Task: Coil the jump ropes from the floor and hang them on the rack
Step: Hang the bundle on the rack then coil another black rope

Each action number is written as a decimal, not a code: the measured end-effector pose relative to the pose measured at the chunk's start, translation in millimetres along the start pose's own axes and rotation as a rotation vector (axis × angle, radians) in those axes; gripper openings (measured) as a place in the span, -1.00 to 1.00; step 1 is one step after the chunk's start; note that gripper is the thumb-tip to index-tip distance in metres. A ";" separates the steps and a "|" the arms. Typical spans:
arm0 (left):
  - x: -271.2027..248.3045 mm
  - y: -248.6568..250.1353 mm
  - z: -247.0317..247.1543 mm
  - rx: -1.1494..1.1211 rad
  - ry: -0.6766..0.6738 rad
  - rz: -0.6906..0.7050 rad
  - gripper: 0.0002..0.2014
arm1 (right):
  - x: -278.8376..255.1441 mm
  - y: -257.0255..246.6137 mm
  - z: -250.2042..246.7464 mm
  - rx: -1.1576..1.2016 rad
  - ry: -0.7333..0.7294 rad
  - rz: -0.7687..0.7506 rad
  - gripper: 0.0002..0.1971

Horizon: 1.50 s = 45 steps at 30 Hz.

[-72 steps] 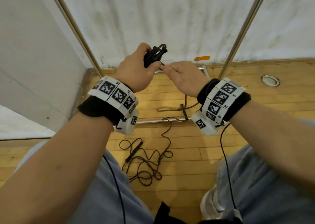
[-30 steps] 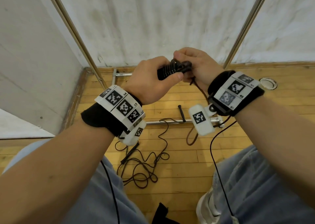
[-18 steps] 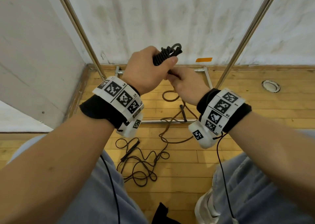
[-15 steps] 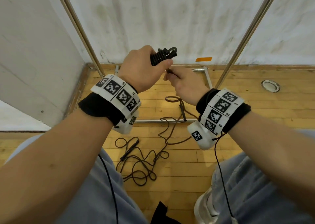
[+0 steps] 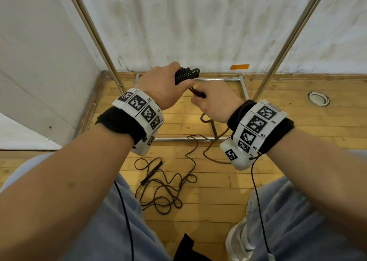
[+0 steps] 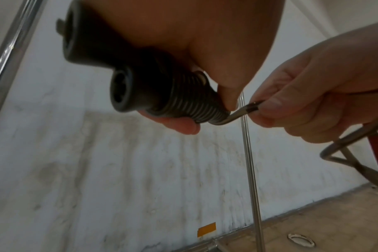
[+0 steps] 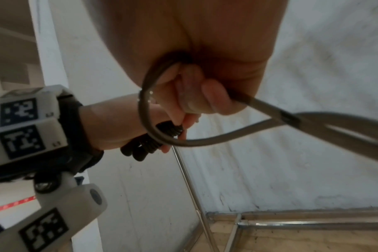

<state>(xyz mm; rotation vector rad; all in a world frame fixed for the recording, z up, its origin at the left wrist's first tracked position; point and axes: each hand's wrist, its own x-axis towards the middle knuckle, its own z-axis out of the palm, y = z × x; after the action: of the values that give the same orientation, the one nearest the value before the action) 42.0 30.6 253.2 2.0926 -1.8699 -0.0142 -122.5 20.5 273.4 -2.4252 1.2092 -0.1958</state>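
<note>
Head view: black jump-rope handles, wound with cord, are gripped in the left hand; the free cord is pinched by the right hand just beside. Another rope lies tangled on the wooden floor.

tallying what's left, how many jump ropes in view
2: one brown-corded jump rope wound round black handles in the left hand, one thin black jump rope tangled on the wooden floor.

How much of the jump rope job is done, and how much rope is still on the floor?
Partly done: many turns of cord are already wound around the black handles gripped in the left hand. In hand: the right hand pinches the cord for another wrap. Left: loose cord trails on the floor, another tangled rope lies there, and no rope shows on the rack.
</note>
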 end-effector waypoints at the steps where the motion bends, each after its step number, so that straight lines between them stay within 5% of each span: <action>1: -0.1 -0.9 1.6 0.010 -0.017 0.013 -0.56 | -1.1 0.4 -1.6 -0.062 -0.004 -0.003 -0.82; 8: -2.1 -6.6 9.5 0.054 -0.093 0.012 -0.58 | -9.4 2.5 -15.9 -0.253 -0.100 -0.013 -0.83; 17: -2.5 -1.1 0.0 0.003 -0.083 -0.048 -0.60 | -10.2 1.9 -21.2 -0.306 0.012 -0.060 -0.84; 26: -17.9 12.2 -13.6 0.062 -0.244 0.221 -0.74 | -5.5 17.1 -37.0 0.018 0.056 -0.118 -0.80; 31: -25.7 19.3 -15.7 0.018 -0.238 0.339 -0.51 | -1.2 24.0 -44.9 0.177 0.025 -0.052 -0.86; 34: -31.3 25.3 -13.0 0.077 -0.162 0.352 -0.33 | -1.7 20.2 -41.4 0.194 -0.023 -0.082 -0.86; 45: -41.5 30.1 -24.3 -0.191 -0.137 0.385 -0.53 | 8.0 36.2 -51.7 0.403 -0.099 -0.096 -0.73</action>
<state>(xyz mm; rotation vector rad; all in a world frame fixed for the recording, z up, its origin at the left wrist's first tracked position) 12.7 74.1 275.0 1.6173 -2.2260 -0.2398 -159.8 -21.0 304.0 -2.1135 0.9099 -0.3116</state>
